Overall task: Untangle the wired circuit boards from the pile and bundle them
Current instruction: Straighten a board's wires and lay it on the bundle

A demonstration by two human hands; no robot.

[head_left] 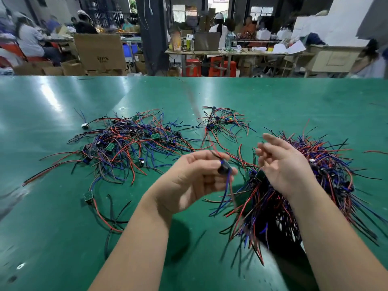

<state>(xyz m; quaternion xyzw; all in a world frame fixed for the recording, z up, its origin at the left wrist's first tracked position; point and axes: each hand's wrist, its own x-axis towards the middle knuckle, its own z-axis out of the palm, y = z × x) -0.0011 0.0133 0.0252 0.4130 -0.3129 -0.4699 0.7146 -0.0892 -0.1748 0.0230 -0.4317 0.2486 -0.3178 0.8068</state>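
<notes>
Our left hand (195,179) is raised over the green surface (63,238), its fingers (210,164) curled in and pinching one wired circuit board (223,168) at their tips. The piece is blurred, so we make out only a dark part between thumb and fingers. Its blue and red wires (225,194) hang down below the fingers.

Our right hand (281,166) is just beside the left, apart from it. Its fingers (273,141) are loosely spread and nearly straight, and we see nothing held in them. Under this hand and its wrist lies the bundle (327,171), a thick sheaf of red, blue and black wires that fans out past the fingers and back toward us.

Beyond the left fingers and off to their outer side, the tangled pile (130,141) sprawls on the surface, with small green boards showing among the wires. A smaller cluster (222,122) lies straight ahead of both sets of fingertips. A lone board (88,195) with trailing wires lies well to the left of the left hand.
</notes>
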